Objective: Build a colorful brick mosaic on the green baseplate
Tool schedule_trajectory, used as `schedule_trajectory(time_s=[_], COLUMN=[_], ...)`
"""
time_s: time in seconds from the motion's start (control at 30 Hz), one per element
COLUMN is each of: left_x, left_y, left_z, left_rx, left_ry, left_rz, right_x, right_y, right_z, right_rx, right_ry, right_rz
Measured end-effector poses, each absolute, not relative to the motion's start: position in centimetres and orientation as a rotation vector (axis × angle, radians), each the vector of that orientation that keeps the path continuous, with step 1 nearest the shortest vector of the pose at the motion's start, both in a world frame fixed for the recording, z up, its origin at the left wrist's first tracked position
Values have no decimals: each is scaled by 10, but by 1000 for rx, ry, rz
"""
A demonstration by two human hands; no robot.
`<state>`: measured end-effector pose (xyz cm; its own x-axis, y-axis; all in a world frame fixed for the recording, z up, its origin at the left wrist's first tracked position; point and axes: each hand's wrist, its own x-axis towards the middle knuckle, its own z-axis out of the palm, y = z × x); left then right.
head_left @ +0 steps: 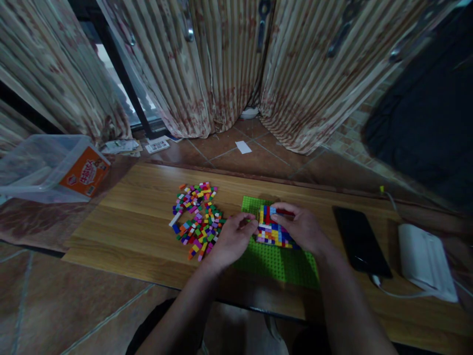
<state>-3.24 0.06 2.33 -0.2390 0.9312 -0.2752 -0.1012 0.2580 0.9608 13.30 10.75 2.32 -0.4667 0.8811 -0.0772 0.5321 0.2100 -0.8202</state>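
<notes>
A multicoloured block of toy building bricks [272, 233] stands on a green studded baseplate [277, 264]. My right hand [301, 227] is closed around the far right side of the block, thumb and fingers pressed against its top rows of red and blue. At the block's left edge, my left hand [234, 237] has thumb and fingertips brought together in a pinch. Whatever may sit between those fingertips is too small to make out. A loose pile of small bricks [199, 222] in many colours lies on the wooden table, left of the baseplate.
On the wooden tabletop [125, 222], a black phone [362, 241] with a cable lies right of the baseplate, beside a white box-shaped device [426, 261]. A clear plastic tub [44, 165] with an orange label stands past the table's left end. Striped curtains [221, 64] hang behind.
</notes>
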Motion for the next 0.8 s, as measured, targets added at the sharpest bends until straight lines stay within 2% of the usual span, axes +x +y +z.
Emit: schedule_trajectory(time_s=[0.47, 0.63, 0.8], left_x=[-29, -33, -39], left_y=[2, 3, 4], left_z=[25, 32, 39], left_rx=[664, 255, 37], left_ry=[1381, 1131, 860], left_rz=[1322, 1487, 1537], right_x=[126, 134, 138], right_y=[106, 101, 96], right_z=[28, 12, 16], right_rx=[-1373, -1273, -1209], right_ry=[-2236, -2187, -2057], right_rz=[951, 936, 703])
